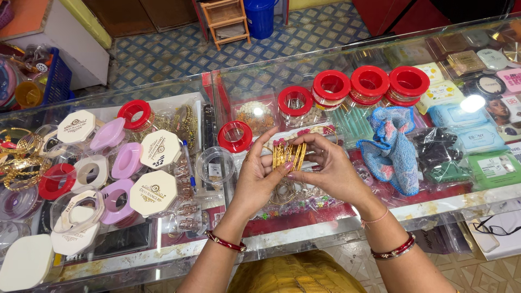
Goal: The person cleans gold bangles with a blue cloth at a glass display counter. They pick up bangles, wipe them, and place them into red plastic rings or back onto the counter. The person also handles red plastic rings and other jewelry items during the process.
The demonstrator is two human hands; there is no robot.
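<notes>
A stack of gold bangles point(289, 154) is held upright between both hands above the glass counter point(450, 203). My left hand point(259, 176) cups the stack from the left, fingers curled around its rim. From the right, my right hand point(328, 165) pinches the same stack with its fingertips. Each wrist wears a red bangle. Beneath the hands more gold rings point(285, 191) lie on the counter.
Round clear boxes with red lids point(369, 84) stand in a row behind the hands, one open box point(214, 164) and a red lid point(235, 135) to the left. White, pink and red box lids point(127, 163) crowd the left side. A blue-pink cloth point(392, 146) lies right.
</notes>
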